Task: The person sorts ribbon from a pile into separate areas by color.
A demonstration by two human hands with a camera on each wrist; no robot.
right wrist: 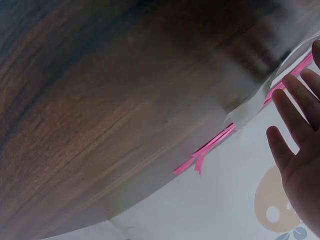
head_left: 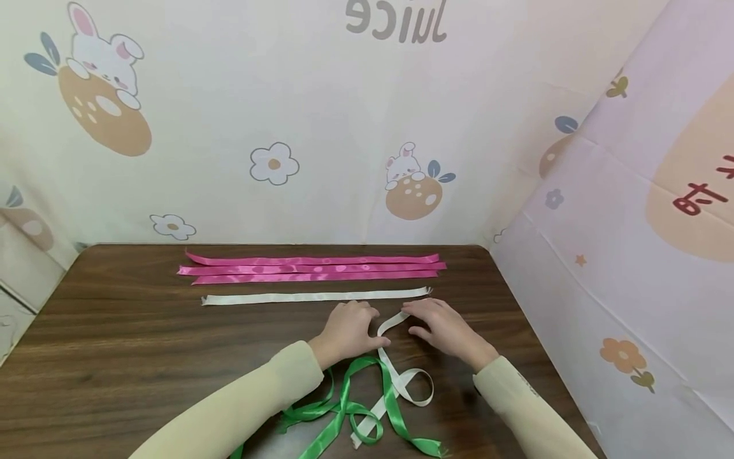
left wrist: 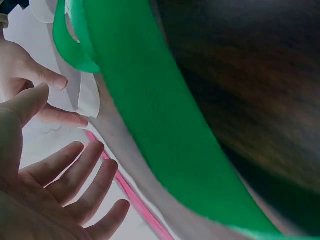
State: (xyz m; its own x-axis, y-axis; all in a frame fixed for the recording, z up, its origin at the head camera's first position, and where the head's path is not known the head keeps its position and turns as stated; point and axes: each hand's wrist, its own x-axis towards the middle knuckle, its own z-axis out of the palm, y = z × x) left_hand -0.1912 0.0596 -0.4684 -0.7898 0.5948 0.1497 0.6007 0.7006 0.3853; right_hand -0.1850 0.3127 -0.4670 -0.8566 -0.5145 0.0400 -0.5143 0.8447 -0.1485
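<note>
A loose white ribbon [head_left: 392, 370] winds across the dark table, curling into a loop near its lower part. Its upper end reaches the fingertips of my right hand [head_left: 444, 325], whose thumb stands apart from the fingers. My left hand [head_left: 350, 331] is just left of that ribbon, thumb pointing at it. In the left wrist view the left hand [left wrist: 65, 190] has its fingers spread and nothing between them. Straight fingers also show on the right hand [right wrist: 300, 135] in the right wrist view. Tangled green ribbons [head_left: 344, 408] lie below the left hand, partly hidden by the sleeve.
One straight white ribbon [head_left: 315, 297] lies beyond both hands. Behind it are three pink ribbons [head_left: 309, 269] side by side, near the back edge of the wooden table [head_left: 115, 331]. A printed cloth [head_left: 332, 95] hangs behind the table and along its right side.
</note>
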